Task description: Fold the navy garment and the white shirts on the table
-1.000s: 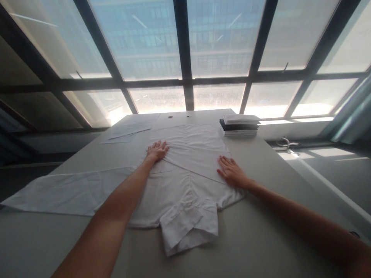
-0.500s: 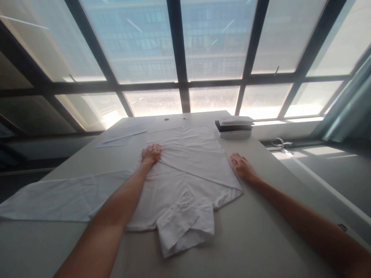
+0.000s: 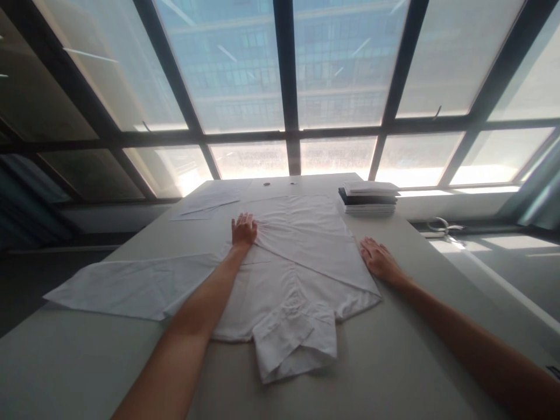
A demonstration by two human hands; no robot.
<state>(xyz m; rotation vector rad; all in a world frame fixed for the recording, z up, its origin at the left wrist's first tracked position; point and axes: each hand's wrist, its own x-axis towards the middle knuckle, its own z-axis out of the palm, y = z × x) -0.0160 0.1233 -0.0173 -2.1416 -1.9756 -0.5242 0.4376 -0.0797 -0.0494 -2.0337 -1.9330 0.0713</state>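
A white shirt [image 3: 301, 245] lies spread on the table, partly folded, its collar [image 3: 297, 344] toward me. One long sleeve [image 3: 131, 286] stretches out to the left. My left hand [image 3: 244, 229] rests on the shirt's left side with fingers spread, and creases fan out to the right from it. On the right, my right hand [image 3: 380, 258] lies flat and open at the shirt's right edge, its fingertips by the fabric. Neither hand grips anything.
White paper sheets [image 3: 205, 201] lie at the table's far left. A stack of folded white and black cloth [image 3: 370, 201] sits at the far right. Windows line the back. A whitish ring-shaped object [image 3: 440, 224] is beyond the table's right edge.
The whole view has shifted, so everything appears farther right. The fingers of my left hand look more stretched out than before. The shirt keeps the same shape.
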